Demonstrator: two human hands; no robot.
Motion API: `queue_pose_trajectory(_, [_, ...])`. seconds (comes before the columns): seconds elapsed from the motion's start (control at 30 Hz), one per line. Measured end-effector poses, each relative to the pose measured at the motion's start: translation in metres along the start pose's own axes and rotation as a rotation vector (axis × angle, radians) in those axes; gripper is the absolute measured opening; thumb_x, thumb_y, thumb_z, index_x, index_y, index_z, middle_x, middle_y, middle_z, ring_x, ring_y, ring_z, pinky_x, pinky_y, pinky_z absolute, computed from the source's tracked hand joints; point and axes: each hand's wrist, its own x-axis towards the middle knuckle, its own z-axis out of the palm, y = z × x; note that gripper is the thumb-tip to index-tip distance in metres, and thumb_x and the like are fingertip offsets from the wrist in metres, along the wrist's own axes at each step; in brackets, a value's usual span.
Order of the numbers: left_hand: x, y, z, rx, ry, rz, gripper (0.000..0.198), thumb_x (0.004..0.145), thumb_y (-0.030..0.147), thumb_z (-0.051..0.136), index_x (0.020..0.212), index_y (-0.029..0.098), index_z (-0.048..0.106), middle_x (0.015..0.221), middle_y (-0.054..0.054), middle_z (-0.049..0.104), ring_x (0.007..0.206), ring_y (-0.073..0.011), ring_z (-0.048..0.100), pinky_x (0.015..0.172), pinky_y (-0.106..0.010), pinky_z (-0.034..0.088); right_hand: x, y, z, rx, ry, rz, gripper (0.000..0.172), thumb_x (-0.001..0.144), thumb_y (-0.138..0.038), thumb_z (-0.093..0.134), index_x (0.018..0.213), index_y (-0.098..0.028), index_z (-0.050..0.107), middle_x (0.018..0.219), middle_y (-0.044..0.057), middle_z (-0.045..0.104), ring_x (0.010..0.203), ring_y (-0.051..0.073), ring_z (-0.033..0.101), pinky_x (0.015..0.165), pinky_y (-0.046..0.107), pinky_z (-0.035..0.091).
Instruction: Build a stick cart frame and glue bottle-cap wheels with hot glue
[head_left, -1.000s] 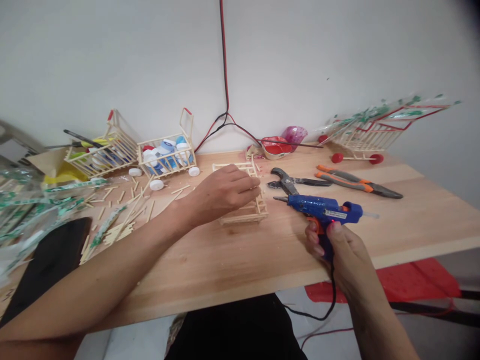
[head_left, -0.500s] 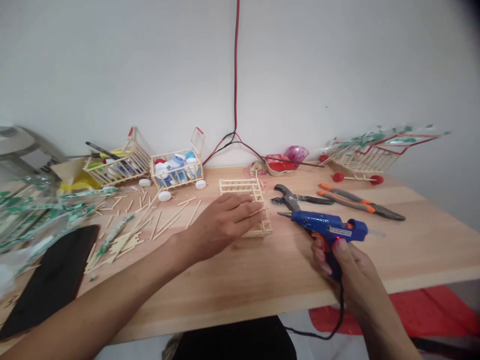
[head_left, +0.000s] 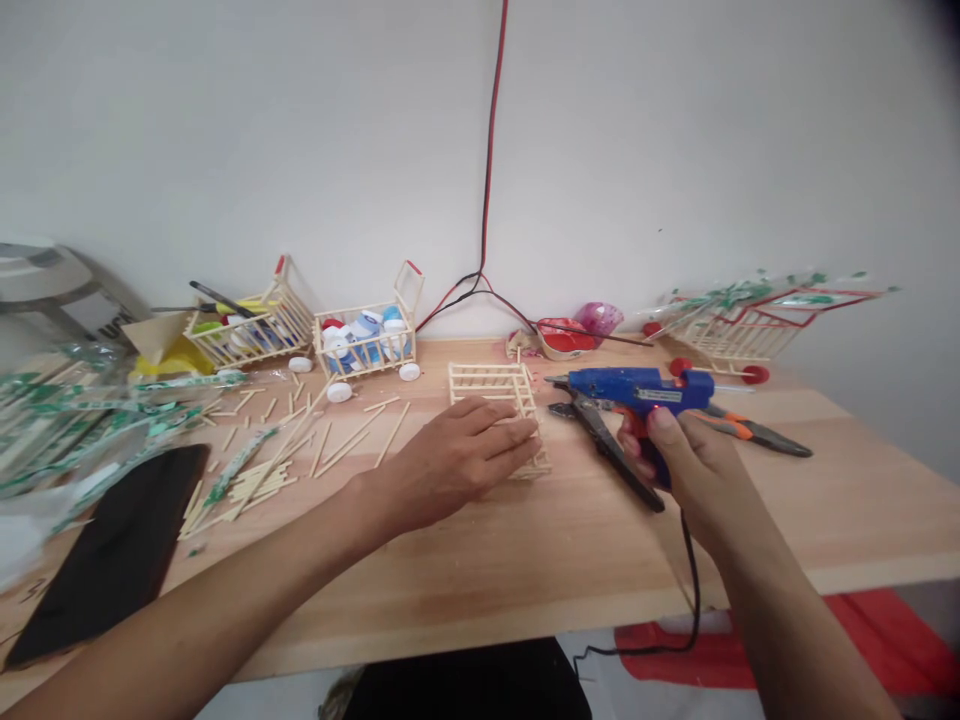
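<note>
My left hand point(head_left: 476, 450) rests over a small basket-like frame of thin wooden sticks point(head_left: 491, 375) on the table, its fingers curled over the right side and hiding much of it. In my right hand point(head_left: 697, 455) is a blue glue gun point(head_left: 630, 388), gripped by the handle, its nozzle pointing left just right of the frame. A red light glows on the gun. Under the gun lie dark pliers point(head_left: 619, 460), partly covered by it. Orange-and-grey pliers point(head_left: 757, 433) lie behind my right hand, partly hidden.
Two stick carts point(head_left: 367, 345) holding bottle caps and other items stand at the back left. A red-trimmed cart point(head_left: 742, 335) is at the back right. Loose sticks point(head_left: 262, 480) and a black phone-like slab point(head_left: 112, 550) lie left. A red dish point(head_left: 566, 340) sits by the wall; a cord point(head_left: 694, 575) hangs from the gun.
My right hand has moved the glue gun up and slightly left, uncovering a handle of the dark pliers. My left hand stays on the stick frame. The view has shifted slightly.
</note>
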Motion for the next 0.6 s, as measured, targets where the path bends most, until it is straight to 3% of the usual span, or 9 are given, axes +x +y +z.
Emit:
queue_pose_trajectory(0.33, [0.0, -0.005, 0.0, 0.01, 0.046, -0.053, 0.03, 0.098, 0.013, 0.046, 0.125, 0.012, 0.059, 0.129, -0.01, 0.065, 0.125, -0.022, 0.056, 0.103, -0.039, 0.049, 0.02, -0.003, 0.008, -0.186, -0.032, -0.084, 0.054, 0.089, -0.069, 0.046, 0.063, -0.023, 0.055, 0.053, 0.001, 0.051, 0.049, 0.015, 0.046, 0.048, 0.031, 0.034])
queue_pose_trajectory(0.6, [-0.003, -0.006, 0.003, 0.011, -0.032, -0.053, 0.032, 0.098, 0.012, 0.046, 0.128, 0.014, 0.058, 0.135, -0.009, 0.061, 0.132, -0.0237, 0.051, 0.105, -0.042, 0.048, 0.023, 0.0, 0.01, -0.22, -0.068, -0.074, 0.055, 0.088, -0.071, 0.044, 0.062, -0.024, 0.054, 0.052, 0.002, 0.052, 0.048, 0.016, 0.046, 0.05, 0.033, 0.034])
